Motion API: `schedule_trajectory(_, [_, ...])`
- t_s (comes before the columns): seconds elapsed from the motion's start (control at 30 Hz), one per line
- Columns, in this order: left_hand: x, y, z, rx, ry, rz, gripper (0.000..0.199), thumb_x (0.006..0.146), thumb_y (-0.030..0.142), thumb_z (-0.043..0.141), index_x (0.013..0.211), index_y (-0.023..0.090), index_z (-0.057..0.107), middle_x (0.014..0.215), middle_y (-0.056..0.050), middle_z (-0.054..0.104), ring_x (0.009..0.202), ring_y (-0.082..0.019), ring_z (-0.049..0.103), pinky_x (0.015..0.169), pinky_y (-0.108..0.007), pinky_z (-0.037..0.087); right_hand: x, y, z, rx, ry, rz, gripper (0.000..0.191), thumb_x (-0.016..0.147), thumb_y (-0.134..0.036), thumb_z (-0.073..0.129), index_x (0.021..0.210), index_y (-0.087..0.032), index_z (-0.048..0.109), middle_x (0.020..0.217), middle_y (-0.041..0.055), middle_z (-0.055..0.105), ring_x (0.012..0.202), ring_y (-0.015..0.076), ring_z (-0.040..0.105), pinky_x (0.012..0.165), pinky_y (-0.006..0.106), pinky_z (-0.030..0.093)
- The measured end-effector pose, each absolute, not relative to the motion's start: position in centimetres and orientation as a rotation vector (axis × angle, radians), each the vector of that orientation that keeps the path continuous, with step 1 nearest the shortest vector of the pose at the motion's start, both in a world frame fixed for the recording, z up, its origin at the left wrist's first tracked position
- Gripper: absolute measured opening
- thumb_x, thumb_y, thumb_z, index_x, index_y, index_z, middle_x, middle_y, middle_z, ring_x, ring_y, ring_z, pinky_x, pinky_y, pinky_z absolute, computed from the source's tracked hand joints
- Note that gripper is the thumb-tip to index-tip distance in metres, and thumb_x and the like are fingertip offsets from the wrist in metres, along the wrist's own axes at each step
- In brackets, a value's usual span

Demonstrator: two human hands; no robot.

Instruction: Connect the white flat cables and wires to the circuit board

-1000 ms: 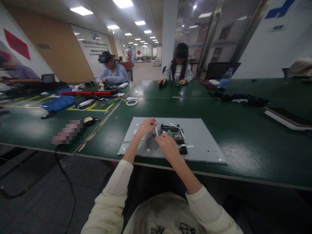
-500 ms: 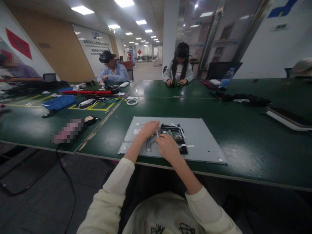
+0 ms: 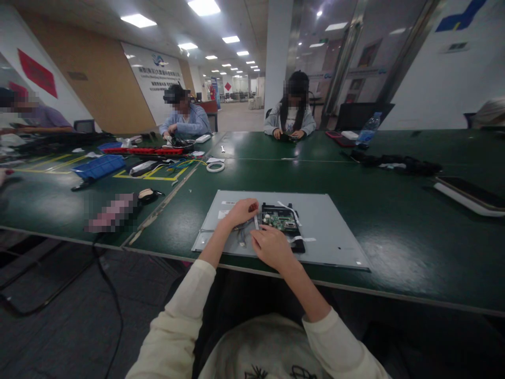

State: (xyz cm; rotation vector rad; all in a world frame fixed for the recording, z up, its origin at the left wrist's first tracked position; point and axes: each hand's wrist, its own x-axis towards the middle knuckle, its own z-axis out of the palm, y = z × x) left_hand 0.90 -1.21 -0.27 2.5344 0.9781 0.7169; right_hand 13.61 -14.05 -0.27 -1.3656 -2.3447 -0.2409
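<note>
A flat grey panel [image 3: 331, 231] lies near the front edge of the green table. On it sits a black frame with a green circuit board [image 3: 281, 221], with white strips [image 3: 306, 239] across its right side. My left hand [image 3: 241, 212] is at the left of the board, fingers curled at the upper end of a pale strip [image 3: 256, 221]. Closed near that strip's lower end is my right hand [image 3: 273, 246]; its fingertips are too small to read exactly. Grey cables [image 3: 242, 237] lie on the panel between my hands, partly hidden.
Left on the table [image 3: 165, 210] are a blurred pink object [image 3: 114, 212], a blue tray [image 3: 99, 167] and a tape roll [image 3: 215, 167]. A bottle [image 3: 368, 130] and black cloth-like bundle [image 3: 398, 162] lie right. Several people sit around the table.
My right hand has shifted slightly down from the board, and my left fingers have curled a little differently beside the strip. The view has moved slightly.
</note>
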Motion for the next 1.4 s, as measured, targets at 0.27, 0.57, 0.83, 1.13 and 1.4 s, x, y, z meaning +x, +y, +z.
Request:
schedule_trajectory(0.27, [0.3, -1.7, 0.2, 2.452, 0.900, 0.676, 0.012, 0.074, 0.017, 0.051, 0.085, 0.015, 0.057, 0.080, -0.002, 0.059, 0.074, -0.012, 0.053, 0.072, -0.024, 0.044, 13.7, -14.5, 0.0, -1.427, -2.379, -0.177, 0.018, 0.084, -0.017, 0.041, 0.080, -0.017, 0.058, 0.077, 0.0055, 0.062, 0.083, 0.0158, 0.056, 0.076, 0.026, 0.039])
schedule_trajectory(0.57, [0.4, -1.7, 0.0, 2.537, 0.904, 0.682, 0.012, 0.074, 0.015, 0.049, 0.084, 0.016, 0.057, 0.082, -0.002, 0.058, 0.077, -0.012, 0.053, 0.073, -0.024, 0.043, 14.4, -15.4, 0.3, -1.214, -2.455, -0.107, 0.018, 0.084, -0.021, 0.044, 0.088, -0.016, 0.060, 0.092, 0.0066, 0.063, 0.096, 0.0165, 0.053, 0.087, 0.030, 0.040])
schedule_trajectory(0.83, [-0.1, -2.0, 0.6, 2.652, 1.256, 0.793, 0.018, 0.081, 0.015, 0.040, 0.087, 0.017, 0.056, 0.084, -0.004, 0.059, 0.079, -0.015, 0.053, 0.074, -0.027, 0.041, 18.0, -15.9, 1.9, -1.020, -2.589, -0.120, 0.041, 0.079, -0.039, 0.053, 0.114, -0.019, 0.056, 0.128, 0.0092, 0.047, 0.125, 0.0224, 0.032, 0.105, 0.044, 0.022])
schedule_trajectory(1.13, [-0.9, -2.1, 1.9, 2.673, 1.562, 0.996, 0.017, 0.084, 0.018, 0.039, 0.085, 0.018, 0.056, 0.082, -0.006, 0.058, 0.080, -0.017, 0.053, 0.074, -0.028, 0.038, 21.3, -15.1, 1.3, -1.202, -2.640, -0.107, 0.060, 0.075, -0.057, 0.050, 0.128, -0.028, 0.045, 0.141, 0.0057, 0.031, 0.132, 0.0284, 0.017, 0.102, 0.058, 0.009])
schedule_trajectory(1.4, [-1.4, -2.5, 2.6, 2.565, 1.778, 1.317, 0.015, 0.085, 0.019, 0.039, 0.088, 0.019, 0.054, 0.085, -0.006, 0.059, 0.085, -0.019, 0.052, 0.078, -0.031, 0.035, 21.2, -15.0, 1.0, -1.261, -2.585, -0.122, 0.056, 0.077, -0.057, 0.048, 0.125, -0.028, 0.049, 0.137, 0.0059, 0.038, 0.129, 0.0291, 0.021, 0.101, 0.058, 0.014])
